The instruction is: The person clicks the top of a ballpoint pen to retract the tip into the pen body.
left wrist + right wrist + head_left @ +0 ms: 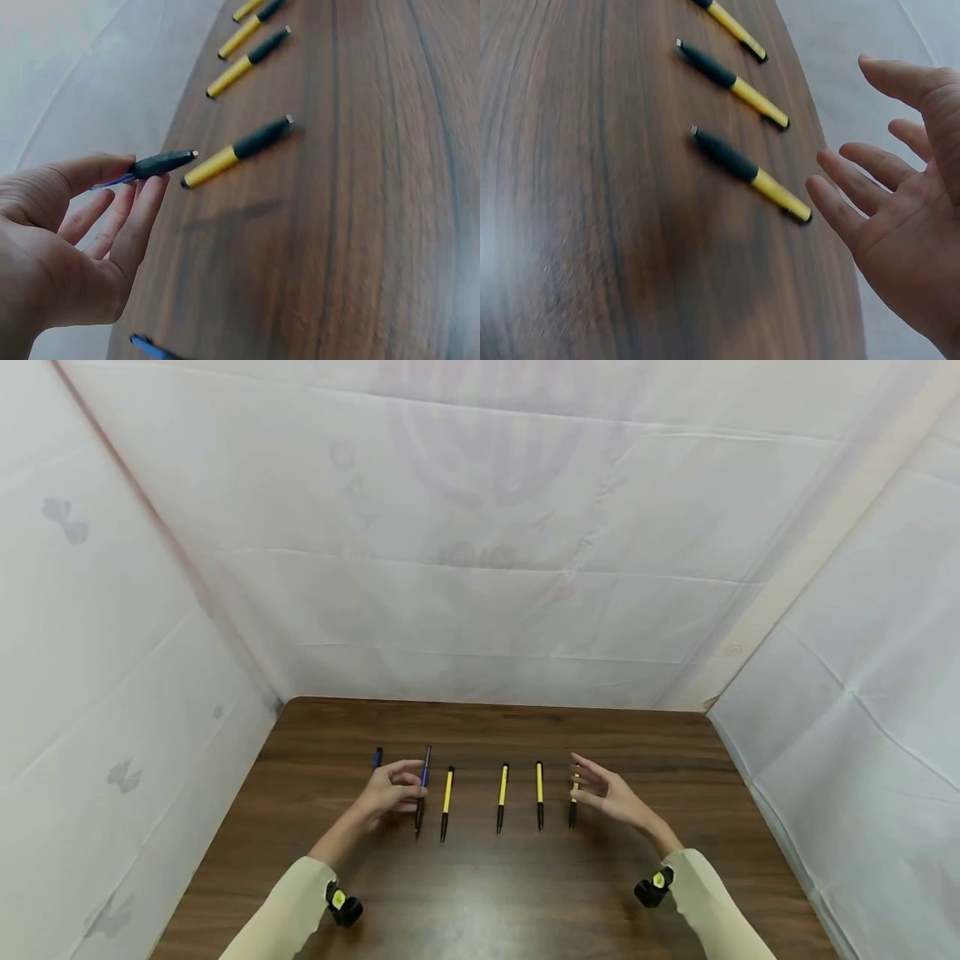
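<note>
Four slim, seemingly plastic yellow pens [502, 785]

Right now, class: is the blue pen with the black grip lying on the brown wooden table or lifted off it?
Lifted: the left hand pinches the blue pen above the table.

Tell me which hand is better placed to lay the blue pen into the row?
Left, I'd judge. The left hand already pinches the blue pen beside the nearest yellow pen. The right hand is open at the row's far end.
</note>
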